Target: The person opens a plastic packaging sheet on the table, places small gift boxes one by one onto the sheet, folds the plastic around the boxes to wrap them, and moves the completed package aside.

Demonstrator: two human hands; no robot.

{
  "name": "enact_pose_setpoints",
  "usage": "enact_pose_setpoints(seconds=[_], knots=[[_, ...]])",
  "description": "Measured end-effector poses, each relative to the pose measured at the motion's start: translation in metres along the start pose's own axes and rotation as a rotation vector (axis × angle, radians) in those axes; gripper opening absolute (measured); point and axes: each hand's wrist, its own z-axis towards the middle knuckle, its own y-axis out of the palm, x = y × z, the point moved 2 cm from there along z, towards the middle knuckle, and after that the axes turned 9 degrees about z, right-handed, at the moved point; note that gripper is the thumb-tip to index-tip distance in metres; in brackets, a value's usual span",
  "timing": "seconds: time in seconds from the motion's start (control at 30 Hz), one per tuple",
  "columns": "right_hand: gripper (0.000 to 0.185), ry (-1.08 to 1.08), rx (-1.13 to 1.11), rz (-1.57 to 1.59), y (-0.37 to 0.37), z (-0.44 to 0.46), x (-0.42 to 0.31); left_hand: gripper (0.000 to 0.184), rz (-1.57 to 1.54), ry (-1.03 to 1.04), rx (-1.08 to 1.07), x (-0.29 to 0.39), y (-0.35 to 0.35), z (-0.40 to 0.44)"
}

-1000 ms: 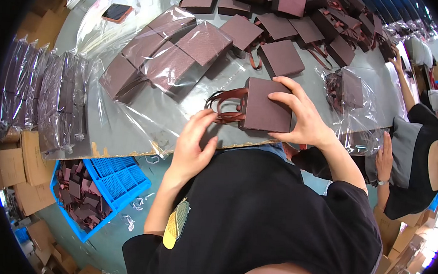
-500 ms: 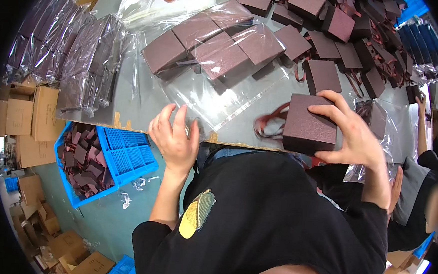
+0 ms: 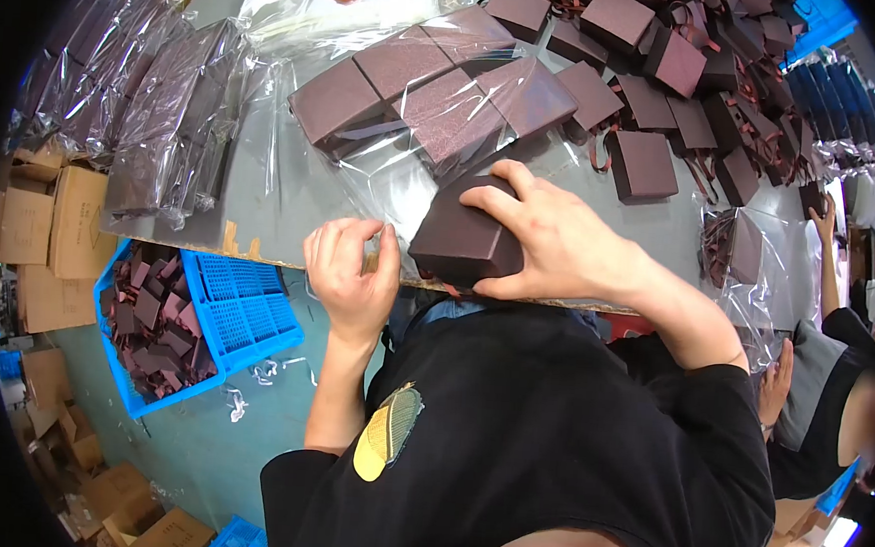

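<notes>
Box (image 3: 459,243) partly behind right hand (image 3: 552,236)

**Bagged boxes (image 3: 433,93) ahead of the left fingers (image 3: 389,256)**

One box (image 3: 460,237) sits within the right fingers (image 3: 492,201), near the front edge of the table (image 3: 286,214). Beyond them, rightward, lies the box pile (image 3: 676,62). Wrapped stacks (image 3: 171,122) stand left of the left fingers; a filled crate (image 3: 245,307) sits below, leftward.

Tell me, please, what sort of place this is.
Probably a packing workshop: plastic-wrapped boxes on the table, a blue crate of small dark boxes, and cardboard cartons nearby.
</notes>
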Motion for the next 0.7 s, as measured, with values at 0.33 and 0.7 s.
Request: enact_pose_setpoints(seconds=[0.33,0.7], knots=[[0.082,-0.178,0.355,-0.039,0.058,0.002,0.017,0.018,0.030,0.096,0.018,0.005,-0.008,-0.004],[0.089,-0.173,0.488,-0.014,0.086,0.008,0.023,0.027,-0.109,-0.148,0.117,-0.008,0.002,-0.035]])
